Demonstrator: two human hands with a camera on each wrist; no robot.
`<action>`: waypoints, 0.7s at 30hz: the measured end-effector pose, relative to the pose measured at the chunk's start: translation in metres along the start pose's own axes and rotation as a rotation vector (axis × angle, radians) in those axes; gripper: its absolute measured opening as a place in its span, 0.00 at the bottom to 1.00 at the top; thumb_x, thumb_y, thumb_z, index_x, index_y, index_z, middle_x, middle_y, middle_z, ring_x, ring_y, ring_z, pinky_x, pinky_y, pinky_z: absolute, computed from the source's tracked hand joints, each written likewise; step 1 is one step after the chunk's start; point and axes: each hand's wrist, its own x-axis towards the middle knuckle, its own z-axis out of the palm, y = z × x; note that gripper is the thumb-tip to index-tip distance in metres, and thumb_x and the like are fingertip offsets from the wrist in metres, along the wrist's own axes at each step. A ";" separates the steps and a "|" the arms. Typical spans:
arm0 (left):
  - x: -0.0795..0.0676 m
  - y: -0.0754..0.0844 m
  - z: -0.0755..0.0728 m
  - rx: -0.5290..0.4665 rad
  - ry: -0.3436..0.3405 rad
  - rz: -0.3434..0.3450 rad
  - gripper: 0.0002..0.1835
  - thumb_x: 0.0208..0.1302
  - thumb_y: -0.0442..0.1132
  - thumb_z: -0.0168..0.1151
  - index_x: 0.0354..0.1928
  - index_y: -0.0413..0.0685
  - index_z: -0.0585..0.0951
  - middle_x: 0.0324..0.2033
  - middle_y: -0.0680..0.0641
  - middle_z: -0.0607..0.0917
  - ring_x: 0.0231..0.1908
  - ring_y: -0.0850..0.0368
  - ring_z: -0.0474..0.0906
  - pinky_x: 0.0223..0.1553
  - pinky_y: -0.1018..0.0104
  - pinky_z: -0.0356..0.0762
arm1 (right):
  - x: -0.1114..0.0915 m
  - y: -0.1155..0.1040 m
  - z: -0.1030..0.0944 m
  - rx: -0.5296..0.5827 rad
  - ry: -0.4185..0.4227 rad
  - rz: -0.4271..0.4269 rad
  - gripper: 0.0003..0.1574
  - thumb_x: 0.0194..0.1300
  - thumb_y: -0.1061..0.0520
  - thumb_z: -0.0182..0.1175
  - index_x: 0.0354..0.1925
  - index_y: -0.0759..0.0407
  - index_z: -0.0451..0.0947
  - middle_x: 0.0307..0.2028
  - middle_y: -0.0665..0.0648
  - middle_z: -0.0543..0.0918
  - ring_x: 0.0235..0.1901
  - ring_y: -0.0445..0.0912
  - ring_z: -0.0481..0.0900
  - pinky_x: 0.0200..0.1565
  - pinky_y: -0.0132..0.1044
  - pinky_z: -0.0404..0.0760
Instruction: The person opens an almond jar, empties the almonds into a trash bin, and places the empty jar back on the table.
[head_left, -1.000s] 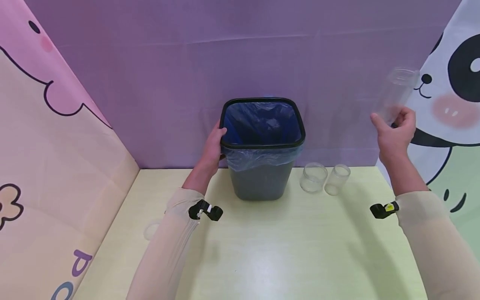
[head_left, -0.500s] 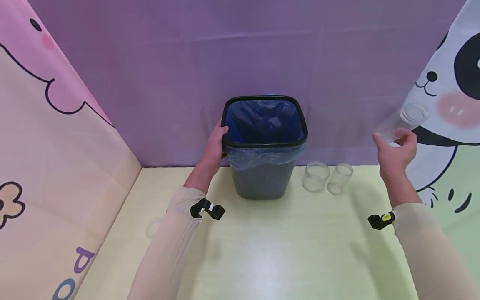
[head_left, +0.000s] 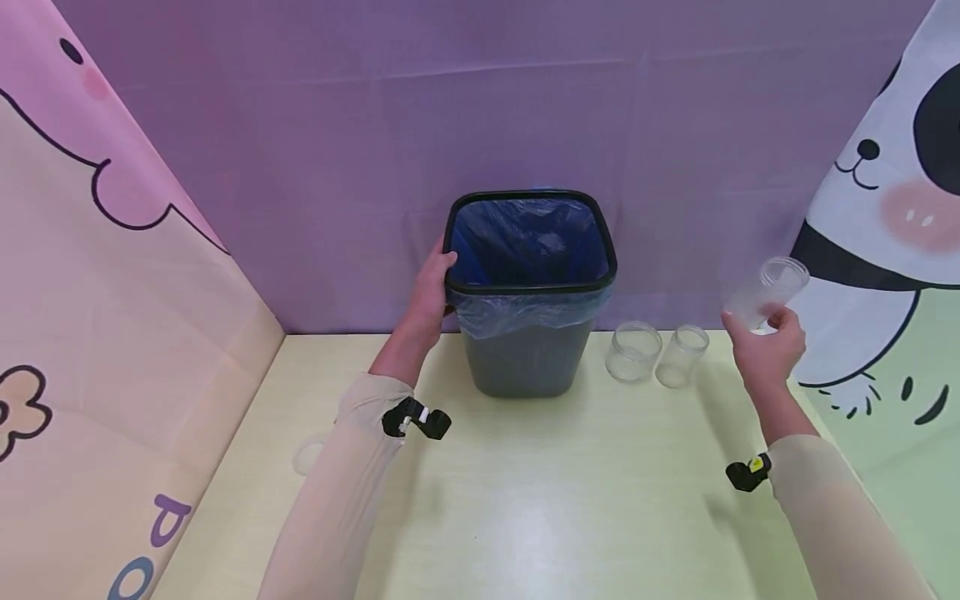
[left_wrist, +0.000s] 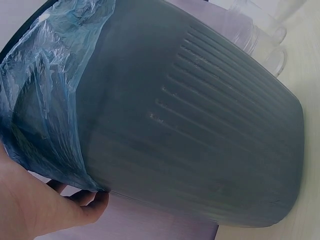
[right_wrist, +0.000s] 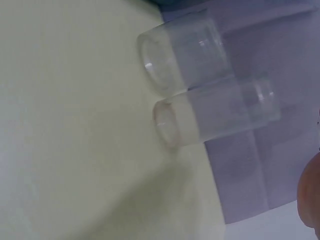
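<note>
A grey trash can (head_left: 525,362) with a black rim and a bluish plastic liner stands at the back of the table. My left hand (head_left: 427,292) grips its left rim, thumb on top; in the left wrist view the curled fingers (left_wrist: 92,205) press against the liner. My right hand (head_left: 768,350) holds a clear jar (head_left: 772,287), tilted, above the table's back right corner. Two more clear jars stand right of the can: a wide one (head_left: 633,354) and a narrow one (head_left: 681,358). In the right wrist view the held jar is out of sight.
A faint clear round object (head_left: 307,456) lies on the table by my left sleeve, partly hidden by it. A purple backdrop (head_left: 337,208) rises directly behind the can. Printed panels stand along the left and right table edges.
My right hand has come down and a little to the left with the jar, which has tilted further to the right. My left hand stays on the trash can, which has not moved.
</note>
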 end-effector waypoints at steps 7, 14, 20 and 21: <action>0.001 -0.001 -0.001 0.002 0.002 0.009 0.26 0.62 0.55 0.38 0.64 0.73 0.56 0.59 0.53 0.62 0.54 0.47 0.60 0.48 0.43 0.58 | -0.006 0.023 0.002 -0.067 0.001 -0.011 0.43 0.42 0.36 0.64 0.49 0.60 0.65 0.44 0.54 0.67 0.49 0.48 0.62 0.51 0.41 0.58; 0.000 -0.001 0.000 -0.009 0.020 -0.016 0.26 0.62 0.56 0.39 0.64 0.74 0.57 0.59 0.53 0.63 0.53 0.49 0.61 0.49 0.44 0.58 | -0.009 0.040 0.003 -0.088 -0.011 0.001 0.42 0.43 0.38 0.64 0.49 0.62 0.66 0.45 0.57 0.69 0.48 0.49 0.64 0.49 0.41 0.61; -0.002 0.000 0.001 -0.004 0.030 -0.033 0.26 0.61 0.57 0.39 0.63 0.74 0.57 0.59 0.53 0.62 0.54 0.50 0.60 0.50 0.43 0.56 | -0.011 0.055 0.006 -0.105 -0.051 0.039 0.43 0.44 0.38 0.64 0.50 0.62 0.64 0.47 0.58 0.69 0.48 0.50 0.64 0.48 0.43 0.62; -0.002 0.001 0.001 -0.001 0.031 -0.035 0.26 0.61 0.57 0.39 0.63 0.75 0.56 0.59 0.54 0.62 0.55 0.50 0.60 0.50 0.43 0.56 | -0.012 0.057 0.007 -0.110 -0.056 0.038 0.43 0.44 0.38 0.64 0.51 0.62 0.64 0.47 0.59 0.69 0.48 0.50 0.64 0.48 0.43 0.62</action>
